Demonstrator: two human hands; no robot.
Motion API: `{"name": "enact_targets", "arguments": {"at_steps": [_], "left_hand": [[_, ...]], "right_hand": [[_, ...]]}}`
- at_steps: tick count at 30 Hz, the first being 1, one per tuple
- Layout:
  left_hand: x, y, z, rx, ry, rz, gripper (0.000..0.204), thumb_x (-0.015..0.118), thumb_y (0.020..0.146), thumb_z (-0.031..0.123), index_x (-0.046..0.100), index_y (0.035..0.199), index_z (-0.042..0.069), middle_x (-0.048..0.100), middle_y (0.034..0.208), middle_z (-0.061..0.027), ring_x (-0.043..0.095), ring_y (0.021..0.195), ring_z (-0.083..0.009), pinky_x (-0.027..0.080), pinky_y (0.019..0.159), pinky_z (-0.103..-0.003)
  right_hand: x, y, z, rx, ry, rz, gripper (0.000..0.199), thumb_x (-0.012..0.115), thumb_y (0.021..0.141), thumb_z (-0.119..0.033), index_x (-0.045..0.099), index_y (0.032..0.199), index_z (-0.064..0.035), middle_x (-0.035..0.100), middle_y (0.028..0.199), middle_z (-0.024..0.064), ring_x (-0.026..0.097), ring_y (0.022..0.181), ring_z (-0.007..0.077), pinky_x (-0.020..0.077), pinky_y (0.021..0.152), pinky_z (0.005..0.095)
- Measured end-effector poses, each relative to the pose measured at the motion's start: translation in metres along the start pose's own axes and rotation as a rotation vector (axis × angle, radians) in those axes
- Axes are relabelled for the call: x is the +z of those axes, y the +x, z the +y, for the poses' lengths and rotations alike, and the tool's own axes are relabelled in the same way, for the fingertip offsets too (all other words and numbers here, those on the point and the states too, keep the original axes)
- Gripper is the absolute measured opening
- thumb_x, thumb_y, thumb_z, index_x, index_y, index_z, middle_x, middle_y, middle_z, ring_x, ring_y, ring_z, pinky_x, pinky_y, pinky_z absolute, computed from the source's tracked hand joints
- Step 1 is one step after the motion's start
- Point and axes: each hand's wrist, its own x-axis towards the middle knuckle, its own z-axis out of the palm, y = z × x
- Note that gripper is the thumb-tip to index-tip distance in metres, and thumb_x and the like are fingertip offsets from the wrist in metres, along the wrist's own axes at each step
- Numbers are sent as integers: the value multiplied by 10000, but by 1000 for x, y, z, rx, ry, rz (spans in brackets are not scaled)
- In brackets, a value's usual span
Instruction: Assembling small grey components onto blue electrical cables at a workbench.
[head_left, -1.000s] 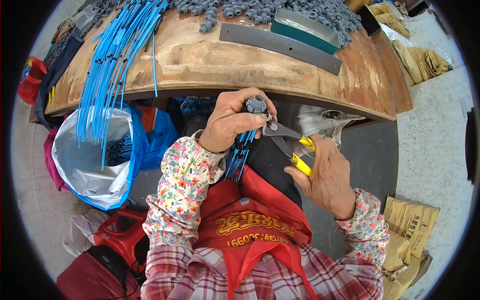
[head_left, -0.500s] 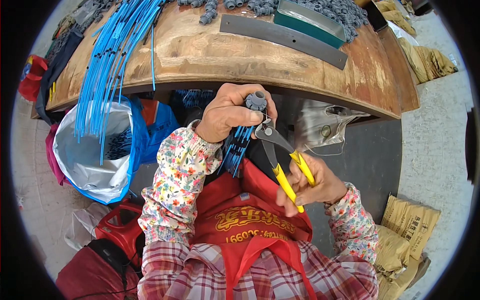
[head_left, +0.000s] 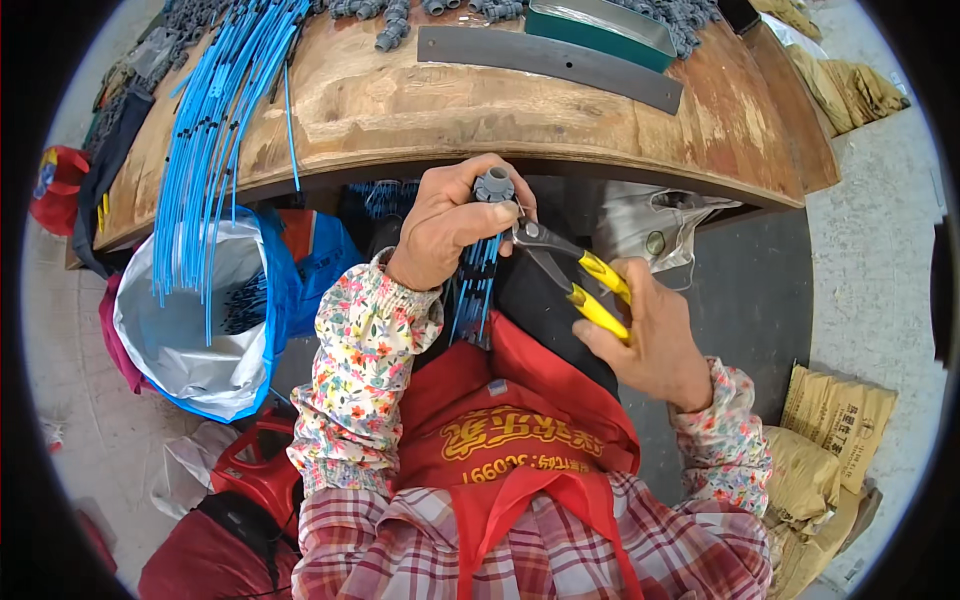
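My left hand (head_left: 435,235) is closed around a ribbed grey plastic fitting (head_left: 493,186), its round open end facing up. A bundle of thin blue tubes with dark pieces on them (head_left: 472,295) hangs below that hand, over my lap. Yellow-handled pliers (head_left: 598,312) are in my right hand (head_left: 660,340), whose fingers wrap the handles. Their dark metal jaws lie beside my left thumb, just under the fitting. What sits between the jaws is too small to make out.
A wooden table (head_left: 380,110) spans the far side, bearing a flat metal bar (head_left: 550,68), a green tray (head_left: 600,35) and piled grey fittings (head_left: 393,30). Many blue tubes (head_left: 200,180) droop off its left edge over an open blue-and-white bag (head_left: 150,330). Brown sacks (head_left: 835,415) lie at right.
My right hand has moved up and right, swinging the plier handles up to a flatter angle. The jaws stay by my left thumb. My left hand keeps its grip on the fitting.
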Motion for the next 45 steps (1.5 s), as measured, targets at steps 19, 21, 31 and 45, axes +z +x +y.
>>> {"name": "enact_targets", "arguments": {"at_steps": [19,21,31,45], "left_hand": [[-2,0,-4,39,38,-14,352,583,761,292,613,890,-35,632,773,-98,583,682,-143,468,647,-258],[1,0,-2,1,22,9,352,582,765,292,613,896,-34,631,772,-96,581,674,-138,468,633,-255],[-9,-1,-6,34,23,-3,475,597,716,403,598,845,-54,617,753,-145,587,663,-197,459,616,-299],[-13,-1,-9,-29,64,-121,465,599,713,406,604,832,-43,620,757,-129,588,678,-191,456,639,-293]], "right_hand": [[-12,-2,-4,207,359,-158,360,660,831,-239,410,1003,-46,603,873,193,646,698,316,490,568,365],[0,-2,-5,124,184,-67,395,659,829,-270,408,1023,-35,576,821,188,627,669,310,474,554,362],[16,0,1,149,1161,-454,408,741,745,-91,411,981,-50,591,823,149,656,756,233,495,585,343],[11,2,5,450,1345,-662,140,587,896,-120,474,896,-37,621,876,118,663,806,211,549,704,325]]}}
